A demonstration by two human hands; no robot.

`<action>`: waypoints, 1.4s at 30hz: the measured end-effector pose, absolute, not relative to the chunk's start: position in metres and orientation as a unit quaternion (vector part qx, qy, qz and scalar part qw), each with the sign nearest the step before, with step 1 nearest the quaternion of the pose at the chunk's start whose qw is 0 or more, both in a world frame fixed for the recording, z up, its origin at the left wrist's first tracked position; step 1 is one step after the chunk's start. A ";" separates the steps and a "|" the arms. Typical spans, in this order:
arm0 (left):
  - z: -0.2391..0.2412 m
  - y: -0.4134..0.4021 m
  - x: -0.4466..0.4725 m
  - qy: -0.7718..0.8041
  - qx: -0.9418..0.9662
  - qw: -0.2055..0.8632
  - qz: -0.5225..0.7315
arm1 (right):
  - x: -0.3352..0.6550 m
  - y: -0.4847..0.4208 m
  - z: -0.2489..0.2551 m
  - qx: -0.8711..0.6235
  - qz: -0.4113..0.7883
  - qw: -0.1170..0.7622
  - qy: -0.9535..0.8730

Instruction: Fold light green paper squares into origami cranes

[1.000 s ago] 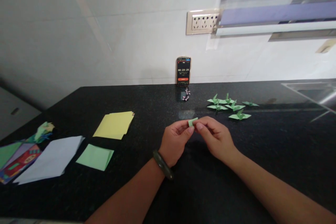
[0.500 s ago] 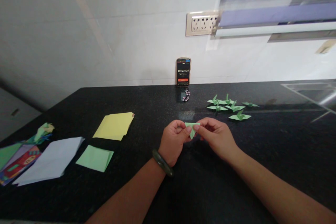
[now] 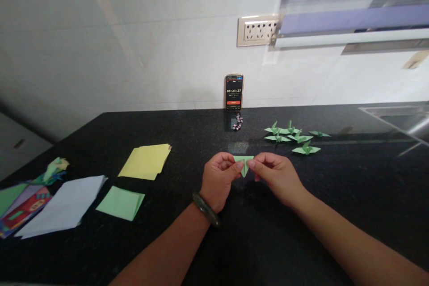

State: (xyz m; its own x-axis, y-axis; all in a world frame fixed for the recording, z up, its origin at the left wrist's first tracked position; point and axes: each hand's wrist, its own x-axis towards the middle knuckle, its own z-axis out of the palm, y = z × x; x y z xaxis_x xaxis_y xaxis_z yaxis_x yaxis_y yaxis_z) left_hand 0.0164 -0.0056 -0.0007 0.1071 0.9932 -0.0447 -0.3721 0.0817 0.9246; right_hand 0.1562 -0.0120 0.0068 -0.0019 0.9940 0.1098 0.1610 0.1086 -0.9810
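A small folded green paper piece (image 3: 244,163) hangs between both hands above the black counter (image 3: 301,214); it shows as a downward-pointing triangle. My left hand (image 3: 218,179), with a dark bangle on the wrist, pinches its left corner. My right hand (image 3: 275,174) pinches its right corner. Several finished green paper cranes (image 3: 292,136) lie beyond my right hand.
A phone (image 3: 233,91) showing a timer leans on the wall, a small bead cluster (image 3: 237,121) before it. Yellow paper sheets (image 3: 146,161), a green sheet (image 3: 121,202), white sheets (image 3: 63,205) and coloured paper (image 3: 20,205) lie left. A sink (image 3: 402,118) sits far right.
The green piece went from a small bunched fold to a spread triangle held at both corners. The hands shifted slightly apart and lower. The phone timer advanced.
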 end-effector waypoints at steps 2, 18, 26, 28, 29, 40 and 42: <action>-0.001 -0.005 0.016 0.381 0.409 0.627 0.542 | 0.157 -0.012 0.007 -0.497 0.453 0.490 -0.555; -0.003 -0.007 0.016 0.359 0.406 0.645 0.539 | 0.155 -0.011 0.000 -0.437 0.535 0.531 -0.491; -0.002 -0.008 0.018 0.343 0.407 0.653 0.539 | 0.154 -0.012 -0.003 -0.439 0.523 0.533 -0.499; -0.002 -0.009 0.018 0.343 0.407 0.653 0.538 | 0.153 -0.012 -0.003 -0.436 0.527 0.536 -0.495; -0.002 -0.009 0.018 0.342 0.408 0.654 0.537 | 0.153 -0.012 -0.003 -0.434 0.529 0.537 -0.493; 0.000 -0.010 0.018 0.354 0.422 0.636 0.541 | 0.151 -0.013 -0.001 -0.421 0.538 0.541 -0.491; 0.000 -0.010 0.019 0.358 0.425 0.628 0.545 | 0.151 -0.014 -0.001 -0.420 0.539 0.542 -0.490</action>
